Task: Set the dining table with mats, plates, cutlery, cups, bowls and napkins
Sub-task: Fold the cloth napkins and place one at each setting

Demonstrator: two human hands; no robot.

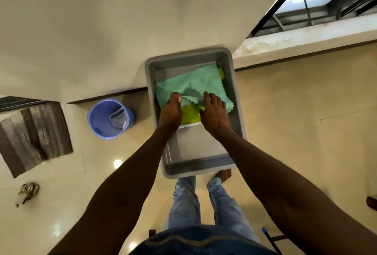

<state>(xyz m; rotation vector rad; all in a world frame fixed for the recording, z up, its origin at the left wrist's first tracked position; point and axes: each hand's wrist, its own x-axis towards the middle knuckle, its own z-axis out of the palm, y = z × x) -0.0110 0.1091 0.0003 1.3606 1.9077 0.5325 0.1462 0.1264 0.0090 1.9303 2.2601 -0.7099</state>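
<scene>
A grey rectangular plastic tub (237,115) is seen from above on the floor by a cream wall, and inside it, toward its far end, a mint-green cloth with zigzag-cut edges (195,83) is spread over a yellow-green cloth (190,116). The near edge of the green cloth is pinched by the curled fingers of the left hand (170,109) and gripped by the right hand (214,111), so the step in hand is judged to be the fetching of napkins. Next, the cloth would need to be lifted clear of the tub and carried to the desk, which is not in view.
</scene>
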